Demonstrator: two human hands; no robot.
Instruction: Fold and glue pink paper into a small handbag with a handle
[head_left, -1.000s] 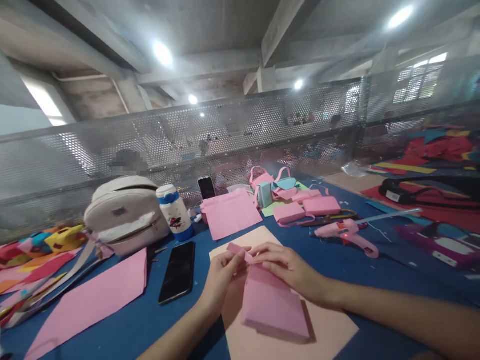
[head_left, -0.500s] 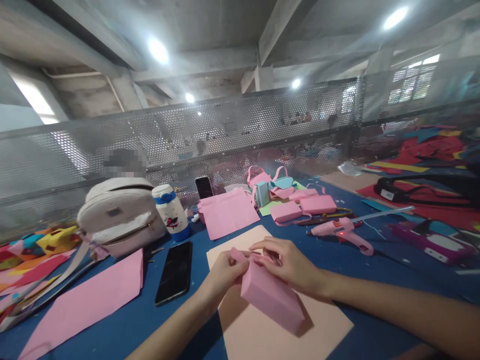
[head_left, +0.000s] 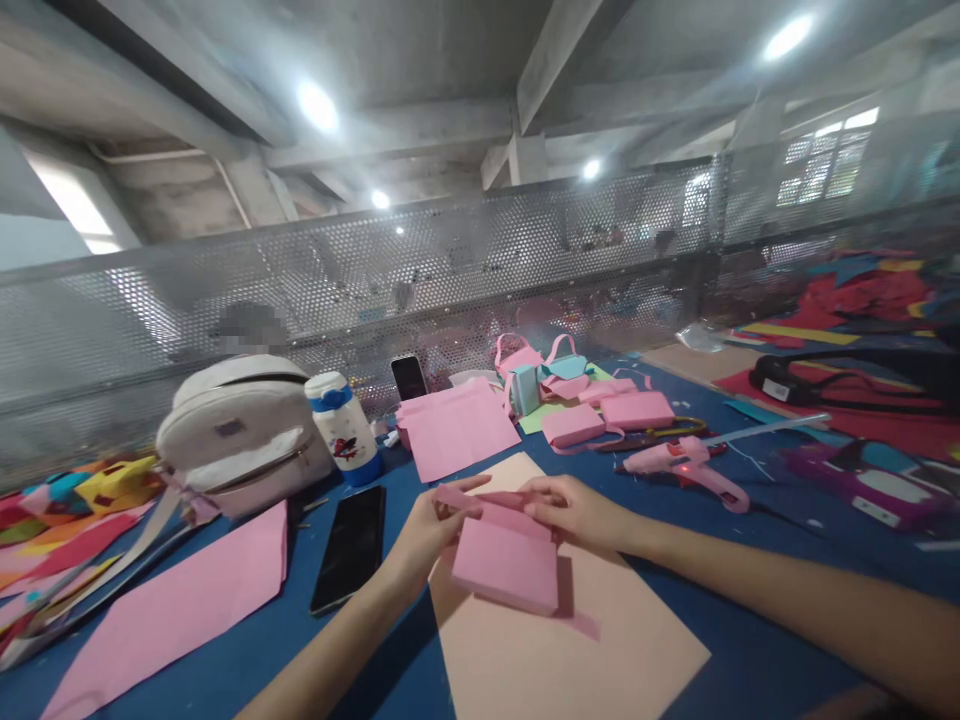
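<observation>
My left hand (head_left: pixel 421 528) and my right hand (head_left: pixel 571 508) both pinch the top edge of a folded pink paper bag (head_left: pixel 504 558), lifted a little above a peach paper sheet (head_left: pixel 570 650) on the blue table. The left fingers grip the bag's left top corner, the right fingers its right top corner. The bag's flat front faces me and its open top points away.
A black phone (head_left: pixel 350 548) lies left of the peach sheet. Beyond are a pink sheet (head_left: pixel 459 428), a white bag (head_left: pixel 238 430), a small bottle (head_left: pixel 341 428), finished pink bags (head_left: pixel 607 415) and a pink glue gun (head_left: pixel 686 464). Another pink sheet (head_left: pixel 180 605) lies left. A perforated metal screen stands behind.
The pink bag was lying flat under my hands, then was tipped up on edge; now both hands hold it raised by its top corners, nearer the sheet's far end.
</observation>
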